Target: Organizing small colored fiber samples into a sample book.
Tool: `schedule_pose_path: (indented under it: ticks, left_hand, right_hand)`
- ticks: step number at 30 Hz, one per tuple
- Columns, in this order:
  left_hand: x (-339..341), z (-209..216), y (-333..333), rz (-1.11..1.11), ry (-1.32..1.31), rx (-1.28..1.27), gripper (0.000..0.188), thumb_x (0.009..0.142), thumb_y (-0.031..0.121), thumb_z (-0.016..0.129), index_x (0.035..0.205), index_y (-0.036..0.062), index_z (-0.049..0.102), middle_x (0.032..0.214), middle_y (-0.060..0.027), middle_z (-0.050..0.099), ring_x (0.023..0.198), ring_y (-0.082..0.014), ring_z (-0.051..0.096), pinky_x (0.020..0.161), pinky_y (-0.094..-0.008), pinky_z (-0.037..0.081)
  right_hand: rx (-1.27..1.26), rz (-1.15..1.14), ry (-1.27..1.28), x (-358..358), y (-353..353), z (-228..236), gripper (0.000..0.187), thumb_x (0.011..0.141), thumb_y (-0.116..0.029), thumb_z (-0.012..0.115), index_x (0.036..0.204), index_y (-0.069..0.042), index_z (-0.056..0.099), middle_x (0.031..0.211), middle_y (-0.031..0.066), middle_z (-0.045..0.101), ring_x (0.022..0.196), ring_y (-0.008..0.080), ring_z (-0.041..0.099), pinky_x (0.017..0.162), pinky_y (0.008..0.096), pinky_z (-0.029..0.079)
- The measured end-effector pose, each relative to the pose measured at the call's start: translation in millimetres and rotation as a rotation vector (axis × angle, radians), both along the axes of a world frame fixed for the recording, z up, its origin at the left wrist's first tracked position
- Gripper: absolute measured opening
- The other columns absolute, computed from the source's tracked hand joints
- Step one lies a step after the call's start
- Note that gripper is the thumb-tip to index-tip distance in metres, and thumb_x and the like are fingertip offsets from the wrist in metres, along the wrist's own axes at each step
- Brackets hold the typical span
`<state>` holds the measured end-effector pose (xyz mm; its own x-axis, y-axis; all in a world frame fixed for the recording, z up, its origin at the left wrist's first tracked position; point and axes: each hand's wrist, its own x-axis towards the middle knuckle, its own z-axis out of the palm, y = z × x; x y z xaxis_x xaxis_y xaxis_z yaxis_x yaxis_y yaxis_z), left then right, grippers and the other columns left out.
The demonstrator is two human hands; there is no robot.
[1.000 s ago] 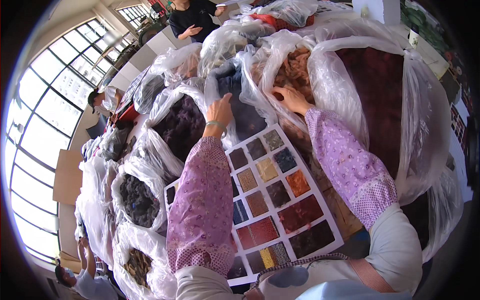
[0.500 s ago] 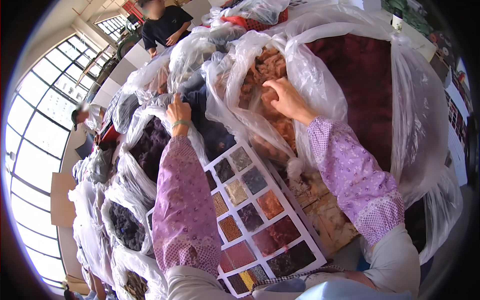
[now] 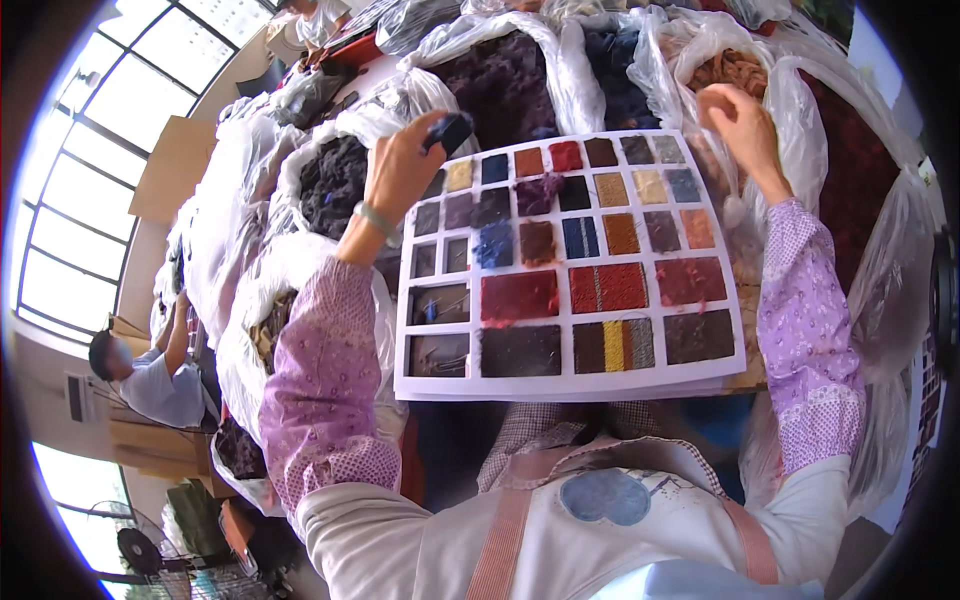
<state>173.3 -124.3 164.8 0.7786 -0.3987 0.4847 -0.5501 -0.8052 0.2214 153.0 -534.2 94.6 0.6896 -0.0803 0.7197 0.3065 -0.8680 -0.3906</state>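
My left hand (image 3: 395,172), a bracelet on its wrist, is closed on a dark navy tuft of fibre (image 3: 451,131). It hangs over the upper left corner of a white sample board (image 3: 572,388). The board lies in front of me, with windows of coloured swatches in red, brown, blue, yellow and grey; some have loose fuzz on them. Beyond its upper right corner is my right hand (image 3: 745,132), fingers loosely bent and apart, with nothing visible in them. It is close to an open plastic bag of orange-brown fibre (image 3: 730,72).
Clear plastic bags surround the board: dark purple fibre (image 3: 498,85), navy fibre (image 3: 618,75), charcoal fibre (image 3: 338,185) and dark red fibre (image 3: 850,170). A person in light clothing (image 3: 165,385) works at the left. A fan (image 3: 140,550) stands lower left, and cardboard (image 3: 178,170) near the windows.
The view has swung, so the whole board now shows. My left hand has come back from the bags to the board with a navy tuft. My right hand stays near the orange-brown fibre.
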Motion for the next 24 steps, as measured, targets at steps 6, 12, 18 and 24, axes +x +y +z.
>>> schedule_pose_path:
  ticks: [6, 12, 18, 24]
  left_hand:
    - [-91.7, -57.2, 90.7, 0.069, -0.042, -0.082, 0.031, 0.071, 0.006, 0.054, 0.101, 0.0149, 0.06, 0.072, -0.0137, 0.061, 0.062, -0.0281, 0.061, 0.054, -0.035, 0.048]
    - [-99.7, -102.8, 108.9, -0.166, -0.104, -0.105, 0.023, 0.073, -0.001, 0.049, 0.092, 0.0093, 0.058, 0.096, -0.0115, 0.061, 0.081, -0.0297, 0.06, 0.068, -0.0368, 0.049]
    - [-76.6, -110.4, 119.6, -0.016, -0.002, -0.354, 0.013, 0.073, -0.001, 0.05, 0.077, 0.006, 0.06, 0.091, -0.0096, 0.062, 0.078, -0.0282, 0.061, 0.067, -0.0331, 0.048]
    - [-66.8, -122.4, 115.8, 0.074, 0.213, -0.401, 0.015, 0.072, 0.003, 0.049, 0.08, 0.0034, 0.062, 0.076, -0.0098, 0.064, 0.075, -0.0195, 0.064, 0.067, -0.0275, 0.049]
  right_hand:
    - [0.173, 0.443, 0.404, -36.3, 170.9, 5.1, 0.022, 0.076, -0.015, 0.058, 0.096, -0.005, 0.062, 0.084, 0.0065, 0.065, 0.076, 0.0149, 0.062, 0.07, 0.0268, 0.048]
    - [0.233, 0.469, 0.44, -26.7, 289.9, -24.5, 0.026, 0.068, -0.025, 0.062, 0.086, -0.006, 0.06, 0.08, 0.0148, 0.063, 0.078, 0.0287, 0.062, 0.07, 0.0364, 0.048]
    - [0.188, 0.475, 0.661, -18.4, 309.2, -36.5, 0.023, 0.065, -0.023, 0.062, 0.079, -0.005, 0.06, 0.074, 0.0123, 0.063, 0.075, 0.0275, 0.062, 0.068, 0.0358, 0.048]
    - [-0.031, 0.549, 0.541, -19.1, 312.0, -36.7, 0.02, 0.065, -0.017, 0.064, 0.076, -0.001, 0.06, 0.074, 0.0123, 0.063, 0.065, 0.0201, 0.062, 0.061, 0.0311, 0.048]
